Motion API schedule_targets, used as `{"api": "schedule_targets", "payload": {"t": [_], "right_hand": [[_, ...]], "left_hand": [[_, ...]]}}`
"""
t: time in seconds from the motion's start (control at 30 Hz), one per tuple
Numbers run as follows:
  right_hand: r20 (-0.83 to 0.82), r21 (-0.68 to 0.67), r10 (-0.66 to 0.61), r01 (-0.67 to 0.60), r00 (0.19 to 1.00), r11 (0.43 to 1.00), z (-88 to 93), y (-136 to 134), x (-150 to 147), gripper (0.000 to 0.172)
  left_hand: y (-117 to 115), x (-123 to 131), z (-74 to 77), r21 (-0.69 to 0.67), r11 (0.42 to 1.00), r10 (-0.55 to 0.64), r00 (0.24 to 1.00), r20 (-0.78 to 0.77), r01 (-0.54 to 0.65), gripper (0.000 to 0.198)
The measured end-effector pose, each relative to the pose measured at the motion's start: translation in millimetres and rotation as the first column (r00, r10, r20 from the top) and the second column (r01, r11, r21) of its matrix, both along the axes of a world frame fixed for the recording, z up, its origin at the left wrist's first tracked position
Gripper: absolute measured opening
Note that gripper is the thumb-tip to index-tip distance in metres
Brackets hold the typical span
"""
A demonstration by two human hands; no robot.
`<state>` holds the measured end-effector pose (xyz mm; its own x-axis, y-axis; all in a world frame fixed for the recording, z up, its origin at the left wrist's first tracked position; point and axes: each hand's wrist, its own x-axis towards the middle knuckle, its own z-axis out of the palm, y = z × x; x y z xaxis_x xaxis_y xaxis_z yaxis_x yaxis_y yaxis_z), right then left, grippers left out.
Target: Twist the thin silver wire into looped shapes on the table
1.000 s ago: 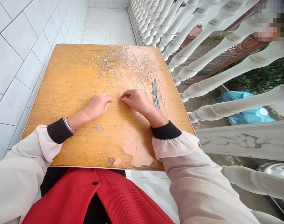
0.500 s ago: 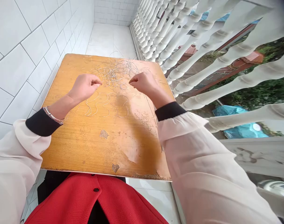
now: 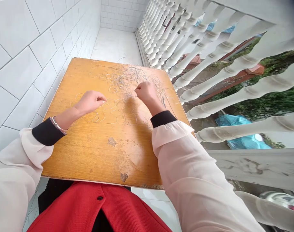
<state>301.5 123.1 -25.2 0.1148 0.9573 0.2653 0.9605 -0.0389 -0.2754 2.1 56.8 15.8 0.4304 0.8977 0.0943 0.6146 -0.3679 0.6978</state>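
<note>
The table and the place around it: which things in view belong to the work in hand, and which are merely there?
Seemingly part of the work:
left hand, nearest the curved wires
right hand, near the tangled wires
table, bearing the wires

Seemingly just there:
tiled wall
white balusters
blue sheet, beyond the balusters

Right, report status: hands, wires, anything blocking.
Bare left hand above orange-brown wooden table. Bare right hand raised, partly hiding tangled thin silvery wires. Separate curved silvery wires lie nearer the wearer. Grip contents unclear, both hands.
</note>
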Motion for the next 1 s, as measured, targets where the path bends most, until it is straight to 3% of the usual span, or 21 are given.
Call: {"api": "schedule_targets", "payload": {"t": [0.07,0.2,0.33,0.5,0.6,0.7,0.87,0.93,1.0], "right_hand": [[0.027,0.021,-0.066,0.065,0.997,0.998,13.6,-7,0,0.020],[0.013,0.202,-0.077,0.073,0.997,0.977,36.8,-15,-4,0.023],[-0.011,0.314,-0.094,0.093,0.995,0.945,49.2,-14,-11,0.026],[-0.076,0.271,-0.106,0.123,0.991,0.955,46.8,3,-7,0.014],[-0.297,0.295,-0.171,0.261,0.939,0.919,40.4,16,3,0.013],[-0.507,0.259,-0.128,0.292,0.852,0.921,32.7,25,10,0.013],[-0.726,0.180,-0.016,0.213,0.687,0.960,25.8,19,7,0.015],[-0.742,0.187,0.043,0.144,0.669,0.972,29.7,4,-2,0.017],[-0.703,0.205,0.107,0.056,0.703,0.977,37.9,-22,-16,0.017]], "left_hand": [[-1,1,-1.0,-0.009,1.000,-0.006,1.000,-0.012,0.006,0.019],[-2,5,-4.4,-0.005,0.999,-0.038,0.998,-0.044,0.037,0.019],[-4,8,-7.4,-0.017,0.999,-0.049,0.994,-0.096,0.048,0.020],[-5,9,-10.3,-0.010,0.998,-0.064,0.994,-0.094,0.063,0.019],[-4,8,-13.9,-0.022,0.998,-0.059,0.997,-0.055,0.058,0.016],[-2,8,-18.5,-0.023,0.998,-0.053,0.999,-0.003,0.053,0.012],[-2,11,-16.5,-0.063,0.998,-0.010,0.993,0.121,0.017,0.010],[-4,13,-9.5,-0.140,0.990,0.068,0.971,0.228,-0.036,0.014],[-7,16,0.2,-0.212,0.974,0.151,0.926,0.346,-0.079,0.022]]}}
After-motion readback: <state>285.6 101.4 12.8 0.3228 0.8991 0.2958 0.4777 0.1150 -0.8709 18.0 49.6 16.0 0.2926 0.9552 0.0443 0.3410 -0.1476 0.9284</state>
